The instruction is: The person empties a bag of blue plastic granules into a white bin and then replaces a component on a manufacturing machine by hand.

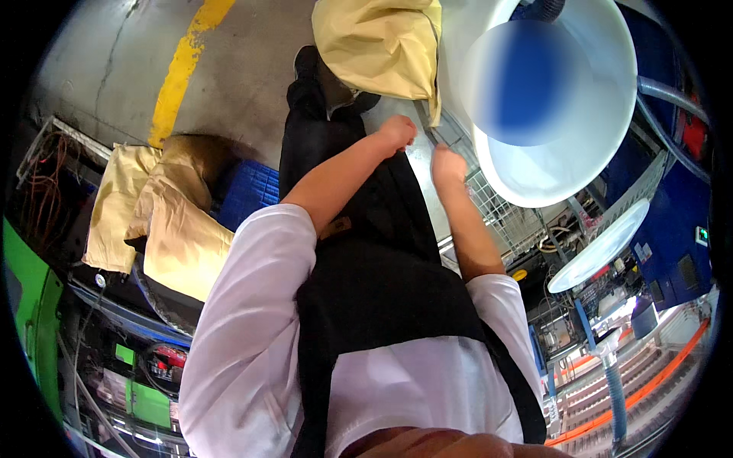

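I look down my own front, at a white shirt and a black apron [382, 252]. My left hand [397, 133] is curled into a fist in front of the apron, just below the hanging edge of a yellow sack [378, 46]. Nothing shows in its grip. My right hand [447, 164] is close beside it, back toward me and fingers hidden, over a metal frame [450, 137] next to a wire mesh cage [496, 210]. A big white funnel-shaped hopper [603, 114] stands just right of both hands.
More yellow sacks [164, 221] lie over a blue crate [248, 191] to the left. The concrete floor has a yellow line [183, 69]. A green machine [30, 313] with cables stands far left. At right are a white round lid [603, 244], hoses and orange rails [649, 382].
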{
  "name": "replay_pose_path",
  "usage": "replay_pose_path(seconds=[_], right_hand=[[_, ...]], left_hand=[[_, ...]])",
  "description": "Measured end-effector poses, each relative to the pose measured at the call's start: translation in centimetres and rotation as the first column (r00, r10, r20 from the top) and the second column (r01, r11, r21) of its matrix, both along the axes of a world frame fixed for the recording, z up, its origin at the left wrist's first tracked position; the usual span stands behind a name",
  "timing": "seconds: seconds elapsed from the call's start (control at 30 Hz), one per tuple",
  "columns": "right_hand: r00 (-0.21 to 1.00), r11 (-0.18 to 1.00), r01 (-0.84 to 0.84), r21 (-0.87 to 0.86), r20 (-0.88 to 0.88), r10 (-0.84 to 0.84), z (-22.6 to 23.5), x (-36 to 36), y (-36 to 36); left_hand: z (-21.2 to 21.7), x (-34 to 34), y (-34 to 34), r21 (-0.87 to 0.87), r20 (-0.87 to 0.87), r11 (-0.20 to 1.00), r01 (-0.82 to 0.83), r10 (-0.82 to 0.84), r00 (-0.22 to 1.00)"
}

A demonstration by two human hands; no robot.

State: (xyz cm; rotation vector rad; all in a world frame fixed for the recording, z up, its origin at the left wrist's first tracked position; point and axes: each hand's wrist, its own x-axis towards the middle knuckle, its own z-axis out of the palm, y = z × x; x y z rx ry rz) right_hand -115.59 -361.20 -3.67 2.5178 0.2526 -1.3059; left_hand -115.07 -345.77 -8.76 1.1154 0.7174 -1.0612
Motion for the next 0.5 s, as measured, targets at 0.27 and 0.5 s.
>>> replay_pose_path(seconds=[0.27,0.5], right_hand=[[0.97,0.974,0.197,0.11,0.123,-0.21,2.3,-5.2,-6.7],[0.451,0.297,0.688,0.662,-0.07,-0.89,0.1,-2.9,0.8]], left_hand=[[-4.4,-4.5,13.5,0.772,0.167,0.57,0.283,-0.611,0.774],[-1.3,-8.0,27.1,0.892,-0.331,0.043,0.45,-0.615,0.715]])
